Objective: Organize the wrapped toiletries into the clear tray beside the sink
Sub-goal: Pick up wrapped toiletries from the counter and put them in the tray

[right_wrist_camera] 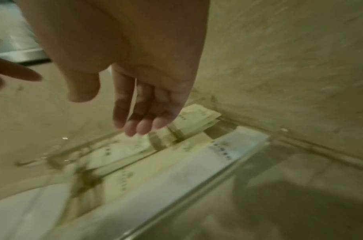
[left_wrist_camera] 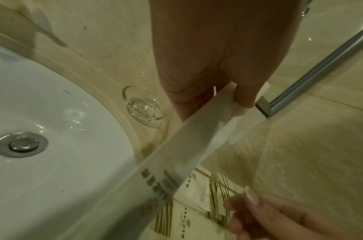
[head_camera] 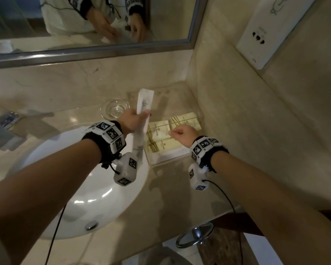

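Note:
My left hand (head_camera: pixel 139 116) pinches a long white wrapped packet (head_camera: pixel 144 101) near its middle and holds it upright over the gap between sink and tray; in the left wrist view the thumb and fingers (left_wrist_camera: pixel 245 97) clamp the packet (left_wrist_camera: pixel 186 146). The clear tray (head_camera: pixel 166 162) sits in the counter's corner with several cream packets with gold stripes (head_camera: pixel 183 121) lying flat in it. A white packet (right_wrist_camera: pixel 196 175) lies along the tray's near rim (right_wrist_camera: pixel 227 167). My right hand (head_camera: pixel 175 131) hovers just above the cream packets, its fingers (right_wrist_camera: pixel 143 125) relaxed and empty.
A white basin (head_camera: pixel 84 188) lies left of the tray, with a small glass dish (head_camera: pixel 115 109) behind it and a faucet (head_camera: pixel 4 129) at far left. The side wall (head_camera: pixel 237 111) stands right against the tray. A chrome ring (head_camera: pixel 197 234) hangs below the counter edge.

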`<state>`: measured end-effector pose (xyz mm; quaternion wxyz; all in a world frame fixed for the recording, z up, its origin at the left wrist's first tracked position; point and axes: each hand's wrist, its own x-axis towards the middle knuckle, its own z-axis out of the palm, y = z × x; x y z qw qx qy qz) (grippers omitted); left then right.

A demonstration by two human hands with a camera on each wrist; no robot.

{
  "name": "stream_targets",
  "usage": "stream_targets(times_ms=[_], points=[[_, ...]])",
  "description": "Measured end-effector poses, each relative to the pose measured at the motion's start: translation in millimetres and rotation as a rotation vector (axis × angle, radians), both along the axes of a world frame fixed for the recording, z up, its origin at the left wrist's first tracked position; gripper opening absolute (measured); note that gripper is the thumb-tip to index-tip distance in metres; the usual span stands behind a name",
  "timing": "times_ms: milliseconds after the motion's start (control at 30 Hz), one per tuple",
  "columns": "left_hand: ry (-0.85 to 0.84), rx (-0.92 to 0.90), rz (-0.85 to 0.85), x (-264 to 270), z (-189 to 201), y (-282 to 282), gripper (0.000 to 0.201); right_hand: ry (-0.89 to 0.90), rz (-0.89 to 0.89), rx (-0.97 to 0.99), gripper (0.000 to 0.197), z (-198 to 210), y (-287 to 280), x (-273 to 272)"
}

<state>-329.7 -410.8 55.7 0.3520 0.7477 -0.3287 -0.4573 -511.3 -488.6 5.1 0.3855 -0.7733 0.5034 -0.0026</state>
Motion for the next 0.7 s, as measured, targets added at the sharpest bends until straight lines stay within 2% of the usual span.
stream_targets(times_ms=[67,167,300,433,533,633,700], points=[[0.050,0.014,-0.016,1,2,4,0.044,-0.120,0.006,0.037,0.041,1,7,12],[0.057,0.070,-0.098,1,2,10,0.036,-0.289,-0.091,0.025,0.031,15,11,26],[0.057,0.110,-0.197,-4,6,16,0.028,-0.501,-0.135,0.072,0.034,40,4,42],[0.117,0.089,-0.217,-8,11,21,0.026,-0.534,-0.093,0.086,0.034,51,4,53],[0.102,0.105,-0.246,-8,10,23,0.022,-0.570,-0.079,0.099,0.019,52,5,56],[0.062,0.116,-0.330,-2,8,25,0.011,-0.535,-0.143,0.045,0.007,49,3,55],[-0.002,0.139,-0.393,4,9,27,0.007,-0.509,-0.233,-0.009,0.012,45,-4,50]])
